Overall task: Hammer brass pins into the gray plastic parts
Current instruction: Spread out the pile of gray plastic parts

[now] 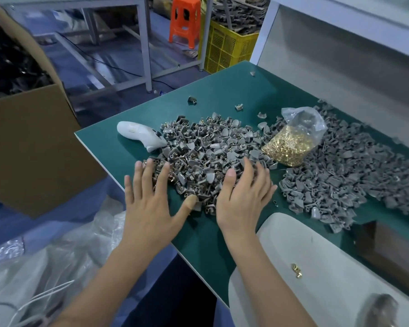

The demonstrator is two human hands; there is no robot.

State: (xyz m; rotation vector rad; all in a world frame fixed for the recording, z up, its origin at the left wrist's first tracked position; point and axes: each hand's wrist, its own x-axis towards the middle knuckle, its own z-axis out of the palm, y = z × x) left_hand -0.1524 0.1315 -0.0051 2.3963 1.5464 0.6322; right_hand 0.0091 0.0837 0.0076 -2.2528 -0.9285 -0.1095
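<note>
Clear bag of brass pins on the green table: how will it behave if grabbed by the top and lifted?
The bag of brass pins is probably heavy for its size: densely packed metal fills its lower half. The thin crumpled film at its neck looks floppy, so it would likely sag and swing. It leans against the gray plastic parts; a push may slump it rather than slide it.

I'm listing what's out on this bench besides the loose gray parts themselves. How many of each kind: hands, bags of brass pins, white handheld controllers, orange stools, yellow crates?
Hands: 2, the left hand and the right hand, both spread on the pile of gray parts
Bag of brass pins: 1
White controller: 1
Orange stool: 1
Yellow crate: 1
Total: 6
</note>
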